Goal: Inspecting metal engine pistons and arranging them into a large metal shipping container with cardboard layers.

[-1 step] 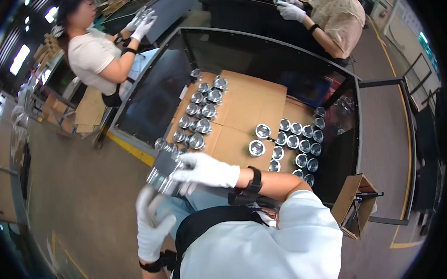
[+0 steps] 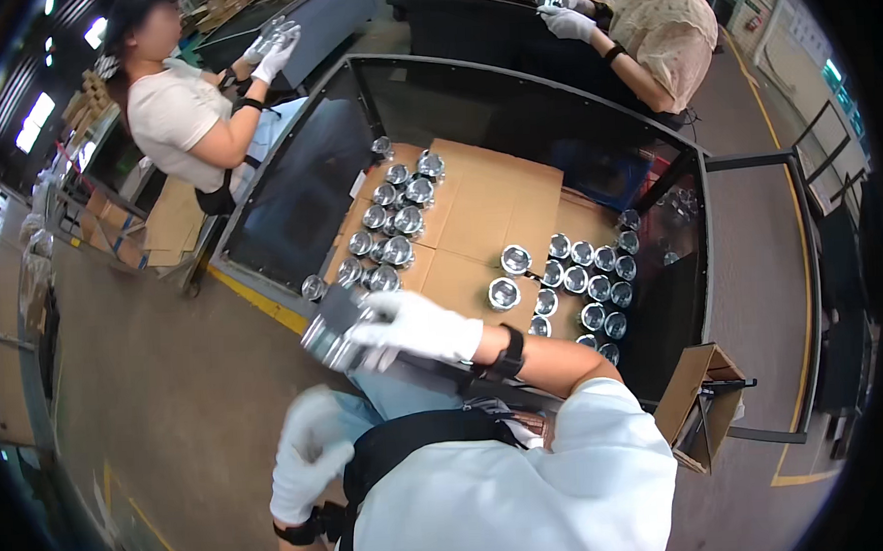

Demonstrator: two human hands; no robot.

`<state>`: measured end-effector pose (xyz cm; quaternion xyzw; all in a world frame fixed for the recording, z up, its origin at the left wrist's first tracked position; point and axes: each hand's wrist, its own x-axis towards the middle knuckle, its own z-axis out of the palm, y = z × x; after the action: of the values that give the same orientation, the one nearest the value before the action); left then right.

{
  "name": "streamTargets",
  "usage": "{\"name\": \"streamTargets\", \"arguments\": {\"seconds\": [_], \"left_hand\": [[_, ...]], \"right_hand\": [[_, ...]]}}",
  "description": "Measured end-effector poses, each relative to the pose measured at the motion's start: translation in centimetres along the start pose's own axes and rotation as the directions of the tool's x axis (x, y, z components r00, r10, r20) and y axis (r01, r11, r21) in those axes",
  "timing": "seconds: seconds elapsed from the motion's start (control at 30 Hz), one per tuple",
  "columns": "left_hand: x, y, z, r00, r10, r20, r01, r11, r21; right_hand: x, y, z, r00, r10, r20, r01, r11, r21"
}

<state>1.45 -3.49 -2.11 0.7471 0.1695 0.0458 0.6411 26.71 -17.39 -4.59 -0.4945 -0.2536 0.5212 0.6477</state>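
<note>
In my right hand (image 2: 419,326), gloved in white, is a shiny silver cylindrical metal part (image 2: 328,345) with a dark grey block-like piece (image 2: 342,309) against its upper side. I hold them tilted at the near left corner of a black-framed bin. My fingers wrap over their right side, hiding part of the grip. Below and apart from them is my left hand (image 2: 306,454), also white-gloved. Its fingertips are smeared by motion; thumb and fingers stand apart with nothing between them. Several similar metal parts (image 2: 397,250) stand in rows nearby on cardboard (image 2: 487,195).
The bin's dark frame (image 2: 522,95) surrounds the cardboard. More metal parts (image 2: 600,286) stand at its right, two (image 2: 503,293) nearer the middle. An open cardboard box (image 2: 698,402) hangs outside right. Two gloved co-workers, left (image 2: 184,124) and right (image 2: 663,44), handle parts beyond the bin.
My right hand has shifted slightly up and right with the metal part and grey piece. My left hand has come away from the part, leaving a gap between them.
</note>
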Motion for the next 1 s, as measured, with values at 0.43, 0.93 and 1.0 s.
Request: {"name": "streamTargets", "arguments": {"seconds": [0.43,0.93,1.0], "left_hand": [[-5.8,-3.2,2.8,0.934,-0.356,0.012,0.353,0.921,-0.163],[-4.5,0.1,7.4,0.830,-0.502,-0.241,0.510,0.859,-0.034],[-4.1,-0.3,7.2,0.828,-0.506,-0.241,0.479,0.862,-0.164]], "right_hand": [[0.2,11.5,-36.6,0.423,-0.017,-0.906,-0.633,0.710,-0.309],[1.6,24.5,-42.7,0.630,-0.073,-0.773,-0.501,0.723,-0.476],[-1.7,26.9,-44.0,0.592,-0.232,-0.772,-0.385,0.760,-0.524]]}}
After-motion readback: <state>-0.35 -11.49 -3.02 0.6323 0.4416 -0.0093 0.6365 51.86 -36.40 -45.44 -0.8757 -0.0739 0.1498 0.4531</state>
